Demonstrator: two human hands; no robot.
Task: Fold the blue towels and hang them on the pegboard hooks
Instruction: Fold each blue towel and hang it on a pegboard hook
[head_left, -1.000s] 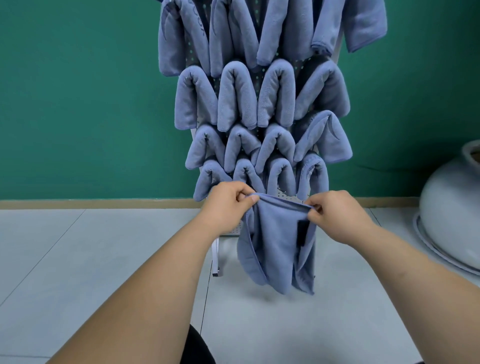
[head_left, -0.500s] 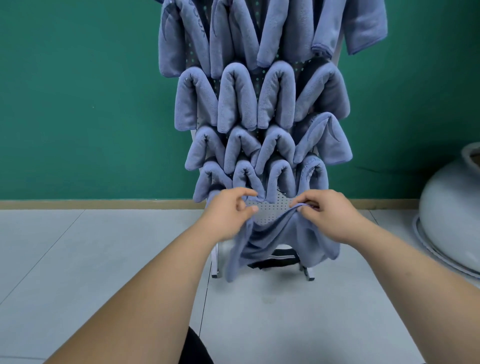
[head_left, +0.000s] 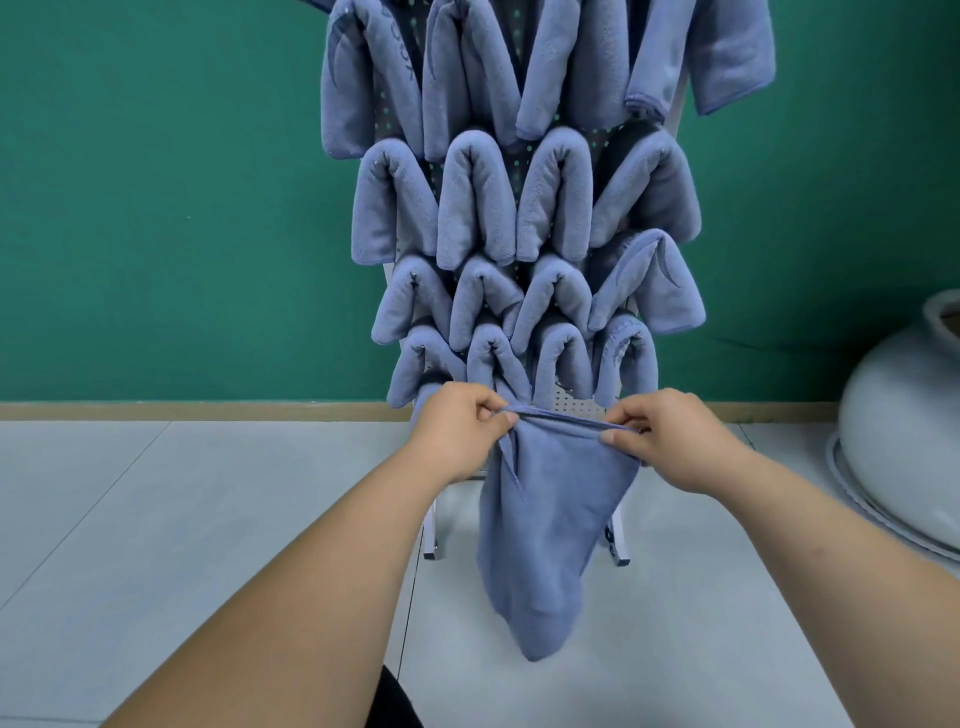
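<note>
The task is judged to be near its end: several rows of folded hung towels (head_left: 475, 208) are already carried by the pegboard (head_left: 571, 409) above the fingers, and only a small bare strip of the board is seen just behind them. One more blue towel (head_left: 550, 525) is held in front of the lowest row. Its upper edge is pinched at one end by the curled fingers (head_left: 493, 415) of the left hand (head_left: 457, 431) and at the other end by the right hand (head_left: 670, 441), and it is stretched straight between them. The rest of the cloth hangs doubled below the fingers, above the floor (head_left: 156, 519). What is left, it seems, is to finish the fold and hang this towel. The hooks are almost all hidden under cloth, so a free one cannot be told with certainty. The top of the pegboard is cut off, and so is a pale round vessel (head_left: 904, 441) well to the right of the fingers.
</note>
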